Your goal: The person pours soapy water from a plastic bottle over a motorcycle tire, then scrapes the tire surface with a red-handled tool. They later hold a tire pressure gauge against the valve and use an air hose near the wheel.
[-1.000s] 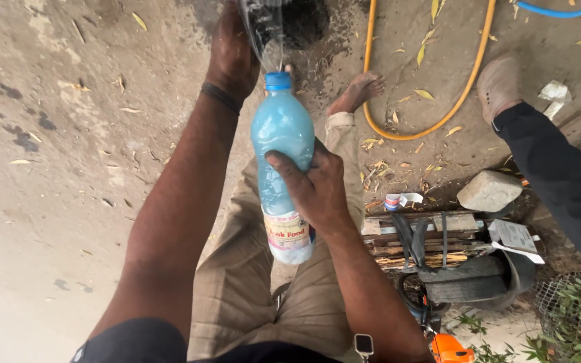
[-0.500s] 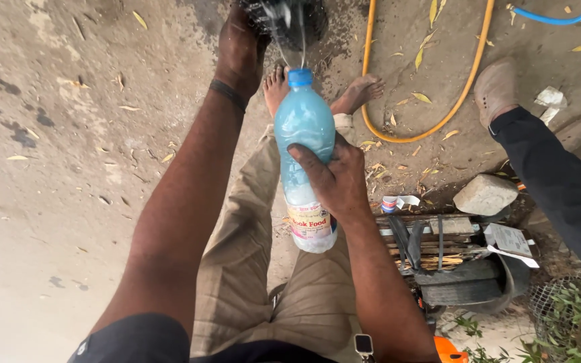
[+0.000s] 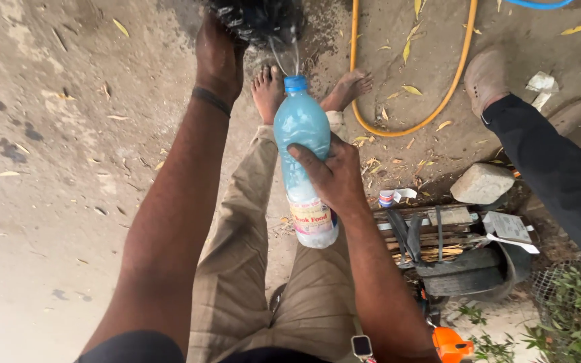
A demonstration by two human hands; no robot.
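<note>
**Blue-capped bottle gripped over bare dusty ground**

Blue plastic marks the cap of a clear bottle (image 3: 302, 144) of pale, milky blue liquid, which the right hand (image 3: 331, 176) clamps around the middle, fingers wrapped across its front. The bottle stands nearly upright above the person's khaki trousers (image 3: 243, 262), its labelled base toward the camera and its cap pointing at the bare feet (image 3: 270, 91). A thin stream of liquid (image 3: 284, 57) runs between the cap and a dark wet bundle (image 3: 253, 17) at the top edge of the view. The left hand (image 3: 220, 57) is stretched out to that bundle and closed on its near side; a dark band circles the wrist, and the fingertips are hidden, so how tight the grip is cannot be told.

Open room lies to the left: bare packed earth (image 3: 48, 168) with only scattered dry leaves and small stains. The right side is crowded. A yellow hose (image 3: 432, 114) loops just beyond the feet, a pale stone (image 3: 482, 183) sits near it, and a stack of dark tools and wooden slats (image 3: 445, 245) lies close beside the right forearm. Another person's dark sleeve (image 3: 559, 181) and shoe (image 3: 485, 77) enter from the right edge. Green plants (image 3: 566, 316) and wire mesh fill the lower right corner, with an orange object (image 3: 452, 344) just beside the right elbow.
</note>
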